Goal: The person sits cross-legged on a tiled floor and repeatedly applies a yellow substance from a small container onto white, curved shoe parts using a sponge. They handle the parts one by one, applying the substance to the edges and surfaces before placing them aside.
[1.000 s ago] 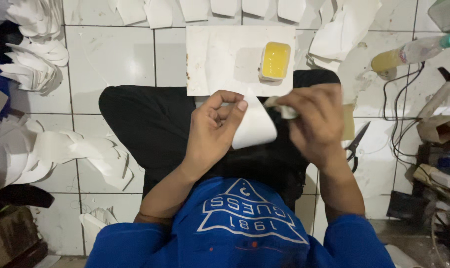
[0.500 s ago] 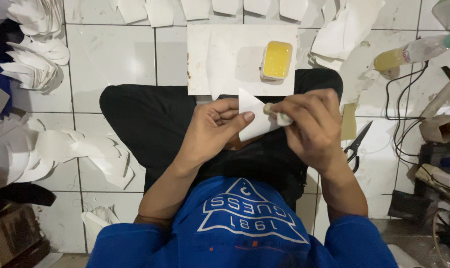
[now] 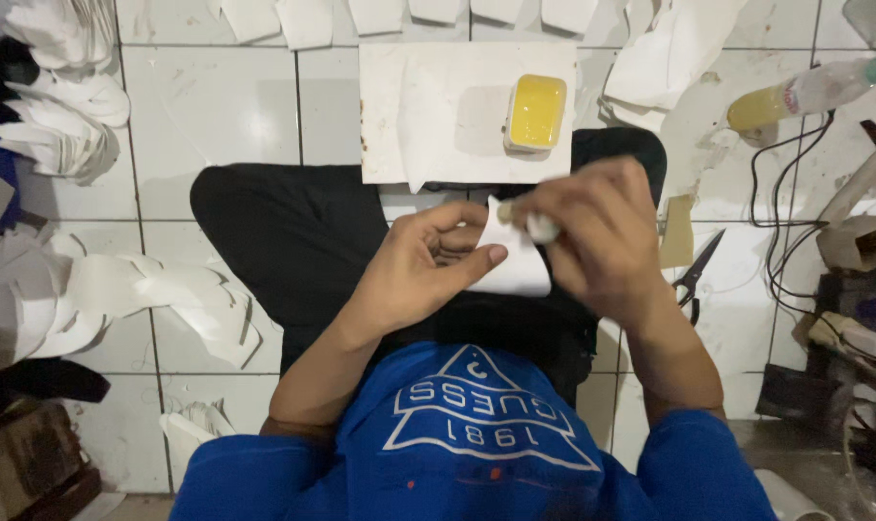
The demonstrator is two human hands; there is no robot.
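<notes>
I sit cross-legged in black trousers and a blue shirt on a white tiled floor. My left hand [image 3: 428,265] holds a small white cut piece [image 3: 517,262] over my lap, thumb pressed on its lower edge. My right hand [image 3: 597,236] grips a short brush-like applicator [image 3: 527,220] whose pale tip touches the top of the piece. In front of my knees lies a white board [image 3: 409,106] carrying a small tub of yellow glue [image 3: 536,112].
Stacks of white cut pieces [image 3: 66,116] lie at the left, with more in a row along the top [image 3: 303,19]. Black scissors [image 3: 694,275] rest on the floor at the right, near a yellow-filled bottle [image 3: 795,96], cables and clutter [image 3: 843,318].
Both hands with the white piece have shifted up towards the board. My right hand has brought the applicator onto the piece's top edge, and my left grip has turned the piece.
</notes>
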